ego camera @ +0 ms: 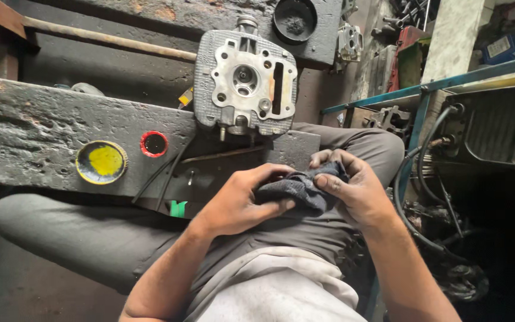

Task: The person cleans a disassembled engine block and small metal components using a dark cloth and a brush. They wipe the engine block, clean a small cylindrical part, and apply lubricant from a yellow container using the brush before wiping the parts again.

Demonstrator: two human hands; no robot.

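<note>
Both hands, left (239, 203) and right (353, 191), grip a dark rag (299, 189) near the cylinder head (245, 83); wiping wants firm, bunched folds.

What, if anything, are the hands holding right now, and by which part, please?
Both hold a dark grey rag: the left hand grips its left end, and the right hand pinches its right end.

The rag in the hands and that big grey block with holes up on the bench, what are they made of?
The rag, held by the left hand and right hand, looks like soft dark grey cloth: it folds and bunches. The finned block on the workbench looks like cast metal, probably aluminium: dull silver-grey, with a smooth machined face.
</note>
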